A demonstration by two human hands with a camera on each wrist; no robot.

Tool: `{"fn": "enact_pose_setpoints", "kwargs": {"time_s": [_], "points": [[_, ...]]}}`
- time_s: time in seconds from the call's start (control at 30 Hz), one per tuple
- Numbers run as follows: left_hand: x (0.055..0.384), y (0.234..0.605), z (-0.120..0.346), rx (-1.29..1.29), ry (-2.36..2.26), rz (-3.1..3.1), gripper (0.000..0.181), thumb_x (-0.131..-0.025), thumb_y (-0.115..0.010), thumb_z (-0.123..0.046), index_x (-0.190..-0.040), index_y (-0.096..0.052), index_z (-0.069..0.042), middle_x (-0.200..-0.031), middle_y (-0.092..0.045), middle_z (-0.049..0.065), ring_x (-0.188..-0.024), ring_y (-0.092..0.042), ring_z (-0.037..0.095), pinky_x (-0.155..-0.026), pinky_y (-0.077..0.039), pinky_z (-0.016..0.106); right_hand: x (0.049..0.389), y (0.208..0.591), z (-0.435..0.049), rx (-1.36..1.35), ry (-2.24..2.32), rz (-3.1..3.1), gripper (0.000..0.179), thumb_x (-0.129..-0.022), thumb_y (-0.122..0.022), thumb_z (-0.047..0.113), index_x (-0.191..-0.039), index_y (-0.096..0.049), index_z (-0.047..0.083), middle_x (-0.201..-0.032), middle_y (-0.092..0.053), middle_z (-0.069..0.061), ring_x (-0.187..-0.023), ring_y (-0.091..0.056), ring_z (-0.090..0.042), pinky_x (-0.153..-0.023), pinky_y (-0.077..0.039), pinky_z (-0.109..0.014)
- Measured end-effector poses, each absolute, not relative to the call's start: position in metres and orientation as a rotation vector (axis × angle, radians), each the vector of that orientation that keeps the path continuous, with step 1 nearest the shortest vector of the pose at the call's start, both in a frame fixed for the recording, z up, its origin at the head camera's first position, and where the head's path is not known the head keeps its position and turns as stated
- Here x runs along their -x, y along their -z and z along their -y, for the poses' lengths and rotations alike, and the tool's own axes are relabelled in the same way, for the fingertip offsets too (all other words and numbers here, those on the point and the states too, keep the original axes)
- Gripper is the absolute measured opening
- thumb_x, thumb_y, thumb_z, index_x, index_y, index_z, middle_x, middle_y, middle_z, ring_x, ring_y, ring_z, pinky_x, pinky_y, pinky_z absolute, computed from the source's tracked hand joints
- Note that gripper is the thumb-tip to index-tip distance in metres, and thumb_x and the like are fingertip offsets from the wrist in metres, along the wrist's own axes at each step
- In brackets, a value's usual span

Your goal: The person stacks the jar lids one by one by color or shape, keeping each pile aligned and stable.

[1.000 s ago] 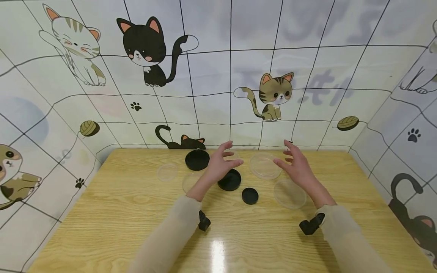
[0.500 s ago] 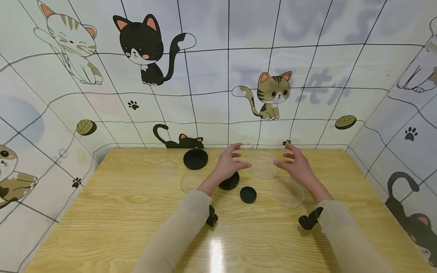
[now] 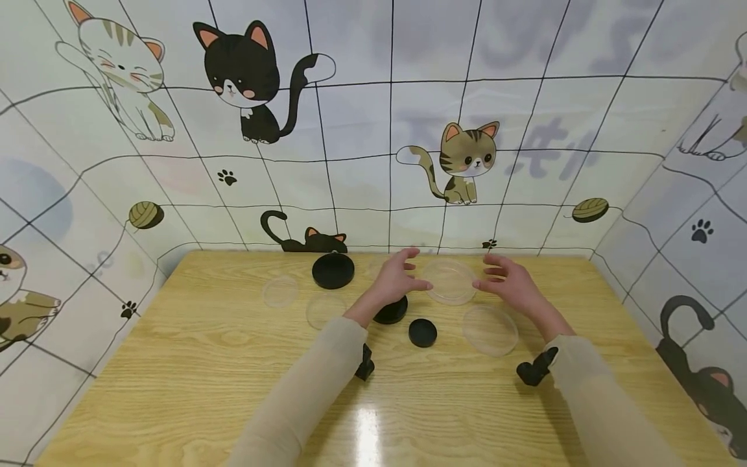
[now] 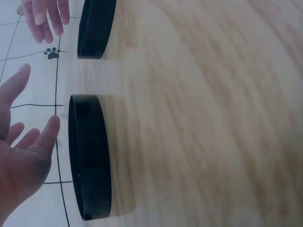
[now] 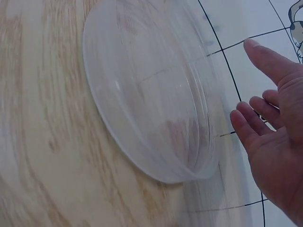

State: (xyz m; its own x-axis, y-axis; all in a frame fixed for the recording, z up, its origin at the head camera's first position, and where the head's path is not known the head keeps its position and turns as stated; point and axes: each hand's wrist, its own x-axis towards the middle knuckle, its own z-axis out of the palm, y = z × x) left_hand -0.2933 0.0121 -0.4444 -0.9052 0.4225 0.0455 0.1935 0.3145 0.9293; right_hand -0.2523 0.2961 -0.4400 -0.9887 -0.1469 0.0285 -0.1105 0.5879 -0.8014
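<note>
My left hand [image 3: 395, 283] hovers over the far part of the table, fingers spread and nothing in its grasp. Below it a black round lid [image 3: 392, 312] is partly hidden. Facing it, my right hand [image 3: 513, 285] also holds nothing. Between both hands lies a clear round dish [image 3: 450, 283], its rim near the thumbs; whether they touch it cannot be told. Nearer to me are a small black lid [image 3: 423, 333] and another clear round dish [image 3: 490, 331]. In the right wrist view a clear dish [image 5: 142, 104] stands beside my right hand [image 5: 279, 146].
A larger black lid [image 3: 333, 271] lies at the back, with clear round pieces [image 3: 280, 292] at the left. The wooden table [image 3: 204, 363] meets a cat-patterned wall covering [image 3: 362, 143] behind and at both sides.
My left hand has moved right, off the black lid's far side toward the clear dish. My right hand has shifted slightly down and right. The dishes and lids stay put.
</note>
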Motion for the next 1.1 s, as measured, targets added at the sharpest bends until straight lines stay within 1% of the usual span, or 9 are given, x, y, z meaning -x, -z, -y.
{"fn": "enact_pose_setpoints", "kwargs": {"time_s": [0.13, 0.27, 0.4, 0.57, 0.7, 0.9, 0.93, 1.0, 1.1], "points": [[0.295, 0.444, -0.015, -0.561, -1.577, -2.393, 0.084, -0.087, -0.085, -0.014, -0.157, -0.040, -0.010, -0.159, -0.041, 0.007, -0.135, -0.051, 0.030, -0.094, -0.054, 0.037, 0.253, 0.442, -0.301, 0.287, 1.408, -2.726, 0.069, -0.098, -0.073, 0.015, -0.152, -0.037, -0.008, -0.152, -0.042, -0.030, -0.136, -0.044, -0.049, -0.103, -0.046, -0.057], [0.296, 0.445, -0.017, -0.556, -1.544, -2.388, 0.086, -0.087, -0.085, -0.013, -0.158, -0.037, -0.008, -0.160, -0.039, 0.009, -0.137, -0.049, 0.031, -0.095, -0.054, 0.038, 0.256, 0.443, -0.306, 0.339, 1.411, -2.687, 0.067, -0.098, -0.071, 0.009, -0.152, -0.036, -0.010, -0.152, -0.041, -0.031, -0.136, -0.044, -0.049, -0.102, -0.047, -0.055], [0.298, 0.446, -0.018, -0.570, -1.532, -2.381, 0.087, -0.087, -0.084, -0.011, -0.159, -0.036, -0.006, -0.158, -0.040, 0.013, -0.137, -0.049, 0.033, -0.097, -0.053, 0.039, 0.259, 0.446, -0.312, 0.358, 1.406, -2.669, 0.066, -0.098, -0.071, 0.007, -0.151, -0.037, -0.011, -0.151, -0.042, -0.032, -0.135, -0.046, -0.050, -0.101, -0.049, -0.052], [0.300, 0.448, -0.019, -0.558, -1.518, -2.381, 0.086, -0.087, -0.084, -0.008, -0.158, -0.036, -0.006, -0.157, -0.042, 0.017, -0.137, -0.050, 0.034, -0.100, -0.052, 0.040, 0.262, 0.452, -0.316, 0.361, 1.411, -2.624, 0.066, -0.097, -0.071, 0.006, -0.151, -0.038, -0.010, -0.151, -0.043, -0.031, -0.134, -0.048, -0.048, -0.099, -0.052, -0.043], [0.301, 0.450, -0.021, -0.551, -1.507, -2.374, 0.086, -0.086, -0.083, -0.006, -0.158, -0.036, -0.005, -0.157, -0.041, 0.019, -0.137, -0.050, 0.033, -0.103, -0.050, 0.041, 0.262, 0.453, -0.317, 0.378, 1.394, -2.619, 0.066, -0.097, -0.071, 0.006, -0.151, -0.038, -0.010, -0.151, -0.042, -0.032, -0.134, -0.048, -0.048, -0.099, -0.052, -0.044], [0.301, 0.449, -0.027, -0.532, -1.466, -2.379, 0.087, -0.086, -0.084, -0.005, -0.159, -0.036, -0.007, -0.158, -0.041, 0.017, -0.139, -0.049, 0.032, -0.105, -0.048, 0.040, 0.265, 0.456, -0.318, 0.407, 1.346, -2.653, 0.064, -0.097, -0.069, 0.003, -0.149, -0.037, -0.015, -0.147, -0.045, -0.035, -0.130, -0.050, -0.050, -0.096, -0.053, -0.038], [0.300, 0.449, -0.028, -0.526, -1.458, -2.379, 0.087, -0.086, -0.084, -0.006, -0.159, -0.037, -0.008, -0.158, -0.041, 0.016, -0.139, -0.048, 0.032, -0.105, -0.048, 0.039, 0.265, 0.455, -0.317, 0.404, 1.346, -2.652, 0.064, -0.097, -0.070, 0.003, -0.149, -0.037, -0.016, -0.146, -0.045, -0.035, -0.129, -0.051, -0.050, -0.096, -0.053, -0.038], [0.300, 0.449, -0.029, -0.520, -1.452, -2.378, 0.088, -0.086, -0.084, -0.006, -0.159, -0.036, -0.008, -0.158, -0.041, 0.016, -0.140, -0.047, 0.032, -0.105, -0.048, 0.040, 0.265, 0.455, -0.316, 0.399, 1.338, -2.654, 0.065, -0.096, -0.071, 0.003, -0.148, -0.037, -0.016, -0.145, -0.047, -0.036, -0.128, -0.051, -0.049, -0.098, -0.052, -0.042], [0.301, 0.451, -0.032, -0.514, -1.453, -2.372, 0.088, -0.086, -0.084, -0.005, -0.159, -0.035, -0.007, -0.158, -0.041, 0.016, -0.141, -0.046, 0.031, -0.105, -0.048, 0.039, 0.264, 0.454, -0.316, 0.404, 1.334, -2.651, 0.065, -0.095, -0.072, 0.002, -0.147, -0.038, -0.017, -0.143, -0.049, -0.036, -0.127, -0.052, -0.050, -0.102, -0.048, -0.051]]}}
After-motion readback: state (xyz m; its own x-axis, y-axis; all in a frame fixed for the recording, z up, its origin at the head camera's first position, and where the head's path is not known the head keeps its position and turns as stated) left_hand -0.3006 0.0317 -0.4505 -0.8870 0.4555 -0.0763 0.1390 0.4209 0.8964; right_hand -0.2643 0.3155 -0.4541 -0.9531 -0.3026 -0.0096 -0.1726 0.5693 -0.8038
